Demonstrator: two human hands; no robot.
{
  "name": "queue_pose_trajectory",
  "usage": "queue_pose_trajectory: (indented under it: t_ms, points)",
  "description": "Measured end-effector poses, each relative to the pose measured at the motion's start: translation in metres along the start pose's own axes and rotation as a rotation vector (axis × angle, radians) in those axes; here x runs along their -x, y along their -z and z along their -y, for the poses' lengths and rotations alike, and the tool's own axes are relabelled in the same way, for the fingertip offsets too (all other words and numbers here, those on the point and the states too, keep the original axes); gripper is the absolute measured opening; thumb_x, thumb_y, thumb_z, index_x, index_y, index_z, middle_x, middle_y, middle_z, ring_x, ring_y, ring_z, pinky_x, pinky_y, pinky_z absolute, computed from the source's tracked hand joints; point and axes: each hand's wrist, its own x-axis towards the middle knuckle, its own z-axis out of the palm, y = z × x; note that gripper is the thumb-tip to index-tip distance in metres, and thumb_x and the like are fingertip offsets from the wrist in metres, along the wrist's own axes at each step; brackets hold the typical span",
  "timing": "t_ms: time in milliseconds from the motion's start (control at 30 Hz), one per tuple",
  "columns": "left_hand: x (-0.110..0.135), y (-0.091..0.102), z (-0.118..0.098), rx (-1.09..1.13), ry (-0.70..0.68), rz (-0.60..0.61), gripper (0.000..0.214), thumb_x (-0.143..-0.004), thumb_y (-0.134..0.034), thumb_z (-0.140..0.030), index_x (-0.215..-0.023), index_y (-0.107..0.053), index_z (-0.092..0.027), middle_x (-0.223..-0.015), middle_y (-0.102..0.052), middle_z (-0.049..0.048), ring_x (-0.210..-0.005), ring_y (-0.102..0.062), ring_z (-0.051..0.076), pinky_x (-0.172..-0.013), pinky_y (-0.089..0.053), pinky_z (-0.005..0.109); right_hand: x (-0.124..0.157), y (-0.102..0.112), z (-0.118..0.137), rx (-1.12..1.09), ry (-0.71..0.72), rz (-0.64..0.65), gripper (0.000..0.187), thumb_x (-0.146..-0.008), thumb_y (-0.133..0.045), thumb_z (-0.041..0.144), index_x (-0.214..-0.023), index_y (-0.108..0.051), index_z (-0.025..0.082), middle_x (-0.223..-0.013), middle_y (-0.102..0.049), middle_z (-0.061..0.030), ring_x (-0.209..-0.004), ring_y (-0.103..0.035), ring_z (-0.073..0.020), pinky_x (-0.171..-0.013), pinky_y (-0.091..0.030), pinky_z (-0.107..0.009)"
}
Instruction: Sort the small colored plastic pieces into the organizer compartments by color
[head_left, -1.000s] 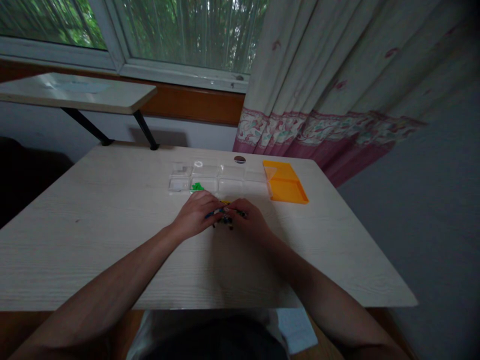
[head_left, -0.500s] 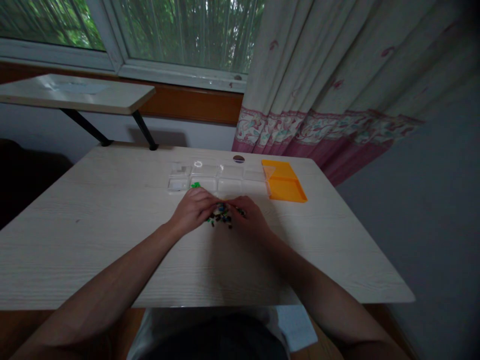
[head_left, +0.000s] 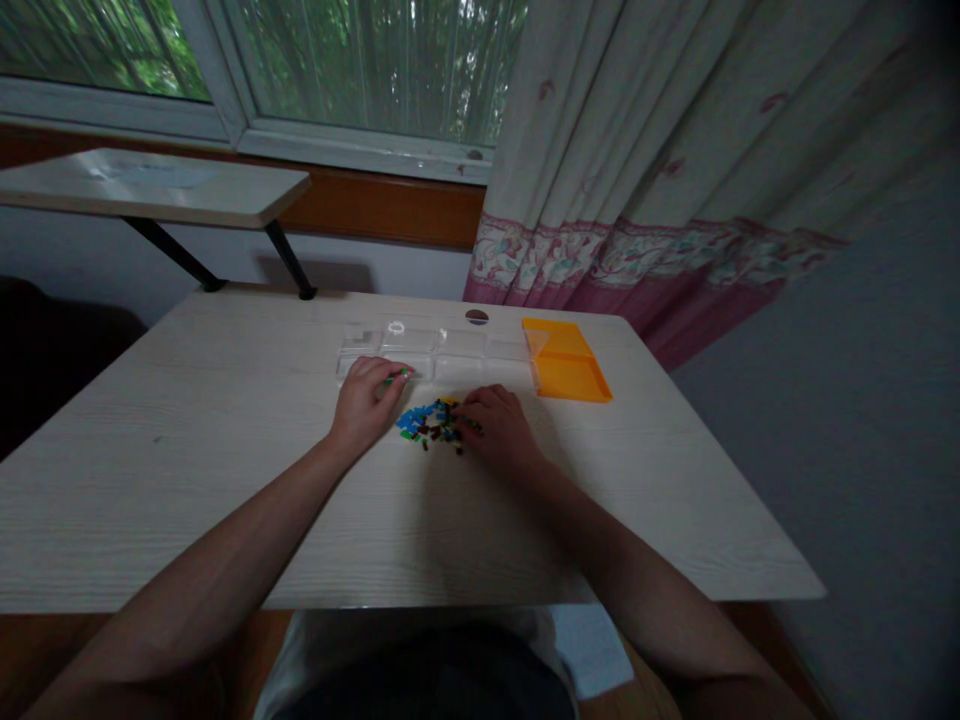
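A small heap of tiny coloured pieces (head_left: 431, 424), blue, green, brown and yellow, lies on the pale wooden table (head_left: 187, 480). My right hand (head_left: 496, 427) rests at the heap's right edge with fingers curled onto the pieces. My left hand (head_left: 367, 395) is up at the front of a clear compartment box (head_left: 450, 350), fingertips pinched on a small green piece over one of its left cells.
An orange lid (head_left: 566, 368) lies open at the box's right end. A dark round hole (head_left: 476, 317) sits in the table behind the box. A second small table (head_left: 150, 190) stands at the back left under the window; a curtain (head_left: 675, 180) hangs at the right.
My left hand has left the heap and moved up and left to the clear box with a green piece. The heap now shows uncovered. My right hand has stayed at the heap.
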Motion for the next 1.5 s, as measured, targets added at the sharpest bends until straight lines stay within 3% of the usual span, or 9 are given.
queue_pose_trajectory:
  t_ms: [333,767,1100,1500]
  points:
    - [0.000,0.001,0.001,0.007,0.000,0.011,0.029,-0.097,-0.045,-0.033,-0.103,-0.070,-0.021,-0.097,-0.069,0.0058,-0.094,-0.058,0.020,-0.089,-0.044,0.038,-0.001,0.001,0.000,0.022,0.019,0.038,0.022,-0.085,-0.064,0.026,-0.106,-0.071,0.024,-0.105,-0.066,-0.0078,-0.102,-0.051,-0.0247,-0.090,-0.038,-0.040]
    - [-0.001,0.001,0.008,-0.059,0.067,-0.015,0.034,-0.100,-0.037,-0.031,-0.102,-0.069,-0.021,-0.095,-0.068,0.0060,-0.095,-0.057,0.021,-0.091,-0.041,0.041,-0.002,0.000,-0.001,-0.013,0.012,0.005,0.013,-0.081,-0.068,0.023,-0.094,-0.070,0.023,-0.099,-0.068,-0.0063,-0.099,-0.053,-0.0238,-0.089,-0.038,-0.038]
    - [-0.004,0.005,0.022,-0.174,0.095,-0.138,0.022,-0.089,-0.058,-0.035,-0.100,-0.074,-0.023,-0.094,-0.062,0.0068,-0.099,-0.052,0.025,-0.094,-0.040,0.046,-0.003,-0.002,-0.002,-0.155,-0.058,-0.109,0.007,-0.084,-0.062,0.022,-0.091,-0.066,0.020,-0.092,-0.068,-0.0055,-0.090,-0.058,-0.0206,-0.084,-0.041,-0.033]
    - [-0.004,0.003,0.047,-0.244,0.084,-0.129,0.030,-0.089,-0.055,-0.022,-0.116,-0.068,-0.025,-0.104,-0.061,0.0095,-0.104,-0.050,0.027,-0.095,-0.040,0.048,-0.004,-0.002,-0.001,-0.173,-0.031,-0.080,0.006,-0.085,-0.062,0.023,-0.090,-0.065,0.020,-0.089,-0.069,-0.0041,-0.087,-0.059,-0.0193,-0.081,-0.041,-0.032]
